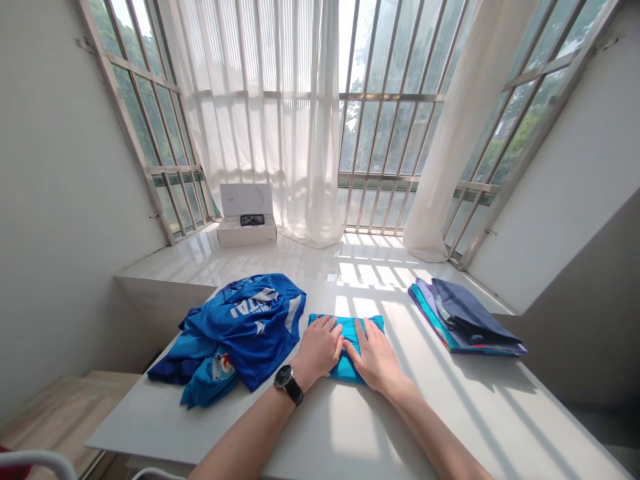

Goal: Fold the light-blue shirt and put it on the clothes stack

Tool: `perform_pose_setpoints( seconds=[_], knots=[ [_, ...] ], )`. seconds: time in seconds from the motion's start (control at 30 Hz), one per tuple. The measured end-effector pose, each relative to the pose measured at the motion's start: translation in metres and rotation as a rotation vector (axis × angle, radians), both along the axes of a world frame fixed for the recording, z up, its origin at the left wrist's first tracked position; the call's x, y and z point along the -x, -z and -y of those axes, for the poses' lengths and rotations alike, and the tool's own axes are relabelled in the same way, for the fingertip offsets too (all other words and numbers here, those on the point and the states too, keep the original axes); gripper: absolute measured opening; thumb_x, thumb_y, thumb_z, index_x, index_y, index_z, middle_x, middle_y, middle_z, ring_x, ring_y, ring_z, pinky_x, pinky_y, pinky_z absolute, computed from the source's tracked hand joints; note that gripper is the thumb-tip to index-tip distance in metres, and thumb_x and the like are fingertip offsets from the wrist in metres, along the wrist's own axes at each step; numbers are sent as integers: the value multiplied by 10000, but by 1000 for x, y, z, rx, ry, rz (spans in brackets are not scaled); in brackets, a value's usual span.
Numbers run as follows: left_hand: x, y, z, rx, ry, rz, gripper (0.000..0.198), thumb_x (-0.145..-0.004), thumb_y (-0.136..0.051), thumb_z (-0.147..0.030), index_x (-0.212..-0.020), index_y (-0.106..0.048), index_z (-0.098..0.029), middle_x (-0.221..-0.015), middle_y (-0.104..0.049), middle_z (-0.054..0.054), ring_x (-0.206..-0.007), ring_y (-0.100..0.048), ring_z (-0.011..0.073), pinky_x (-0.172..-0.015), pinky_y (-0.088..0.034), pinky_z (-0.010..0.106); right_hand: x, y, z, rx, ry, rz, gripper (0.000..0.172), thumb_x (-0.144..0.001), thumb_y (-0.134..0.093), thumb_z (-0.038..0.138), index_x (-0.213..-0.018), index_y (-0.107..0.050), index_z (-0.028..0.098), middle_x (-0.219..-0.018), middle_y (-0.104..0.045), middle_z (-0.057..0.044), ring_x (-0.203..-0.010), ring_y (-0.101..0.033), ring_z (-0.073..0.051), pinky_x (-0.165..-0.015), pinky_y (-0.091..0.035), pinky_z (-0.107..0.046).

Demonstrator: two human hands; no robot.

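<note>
My left hand (317, 352) and right hand (373, 357) press flat, side by side, on a folded turquoise garment (353, 332) near the middle of the white surface (310, 443), their fingers extended and almost meeting over its centre, neither hand gripping. The garment lies directly beneath both hands, its long axis running roughly left to right across my body, so each hand covers one half and neither is clearly nearer. Only its ends and part of its far edge show. A black wristwatch (289, 385) circles my left wrist. Just left of my left hand, a crumpled blue jersey (250, 327) with white lettering lies heaped toward the surface's left edge, atop a lighter blue printed garment (210, 380). Beyond my right hand, a folded stack of clothes (465, 320) rests well apart, toward the far right corner. Past the far edge, an open white box (246, 230) sits on a glossy white ledge (200, 260) before sheer curtains (260, 133) and a barred window (390, 133).
</note>
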State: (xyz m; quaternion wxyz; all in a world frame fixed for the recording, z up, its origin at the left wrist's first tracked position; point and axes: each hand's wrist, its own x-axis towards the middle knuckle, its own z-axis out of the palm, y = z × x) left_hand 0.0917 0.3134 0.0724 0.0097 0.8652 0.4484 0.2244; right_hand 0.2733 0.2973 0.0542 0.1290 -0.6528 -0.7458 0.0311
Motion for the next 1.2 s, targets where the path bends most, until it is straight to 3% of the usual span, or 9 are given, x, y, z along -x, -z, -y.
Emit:
perform_pose_setpoints(
  seconds=[0.17, 0.27, 0.33, 0.47, 0.73, 0.87, 1.0, 1.07, 1.2],
  knots=[
    [1, -9, 2, 6, -11, -11, 294, -1031, -438, -229, -992, -725, -177, -1140, -720, 134, -1161, -639, 294, -991, -545, 427, -4, -10, 7, 33, -35, 24, 776, -971, -457, 603, -1530, -452, 65, -1591, -429, -240, -1489, -367, -409, -1190, -332, -506],
    [-2, -8, 3, -4, -26, -15, 296, -1032, -440, -228, -925, -712, -183, -1071, -721, 125, -1087, -655, 287, -931, -561, 418, -2, -17, 7, -11, -31, 48, 618, -1012, -388, 516, -1403, -586, 81, -1454, -581, -243, -1374, -509, -392, -1132, -387, -495],
    [-4, -5, 4, -17, -40, -19, 285, -1023, -444, -214, -915, -706, -178, -1073, -719, 133, -1073, -653, 294, -920, -559, 427, 0, -18, 5, -63, -14, 70, 557, -1031, -328, 441, -1343, -631, 93, -1438, -596, -229, -1372, -511, -376, -1152, -362, -497],
    [-5, -3, 4, -1, -53, -5, 243, -999, -488, -219, -923, -710, -158, -1091, -720, 150, -1079, -649, 314, -900, -561, 439, -2, -10, 2, -53, 31, 70, 665, -1005, -388, 470, -1518, -466, 54, -1629, -377, -221, -1533, -288, -378, -1240, -241, -509],
    [11, -20, 2, 97, -164, 40, 392, -1056, -402, -313, -874, -719, -171, -971, -738, 130, -952, -685, 273, -785, -550, 360, -22, -2, 13, 141, 57, 7, 869, -1005, -290, 632, -1604, -263, 3, -1685, -218, -218, -1574, -182, -335, -1264, -215, -470],
    [14, -19, -1, 19, -161, 104, 344, -1057, -395, -309, -1087, -710, -176, -1137, -726, 133, -1115, -655, 288, -970, -516, 415, -20, -8, 15, 155, 54, 8, 859, -1010, -294, 609, -1603, -255, -12, -1686, -201, -223, -1576, -173, -334, -1269, -193, -461],
    [13, -3, 1, 29, 36, 53, 476, -1040, -465, -380, -1461, -518, -165, -1526, -524, 149, -1447, -434, 304, -1195, -350, 461, -19, -12, 17, 179, 69, -27, 882, -1004, -311, 620, -1604, -242, -24, -1694, -183, -215, -1582, -143, -324, -1281, -151, -424],
    [13, 8, 3, 69, 113, -36, 561, -1033, -476, -461, -1513, -468, -170, -1591, -444, 160, -1499, -357, 333, -1226, -287, 512, -19, -14, 18, 194, 68, -41, 883, -1002, -296, 627, -1614, -224, -6, -1703, -162, -193, -1587, -126, -304, -1284, -143, -411],
    [15, 21, 4, 111, 131, -90, 613, -1035, -449, -525, -1546, -430, -187, -1633, -382, 159, -1531, -301, 332, -1243, -239, 529, -21, -18, 20, 229, 63, -73, 900, -1003, -264, 639, -1618, -189, -15, -1709, -103, -195, -1590, -104, -294, -1284, -143, -423]
  ],
)
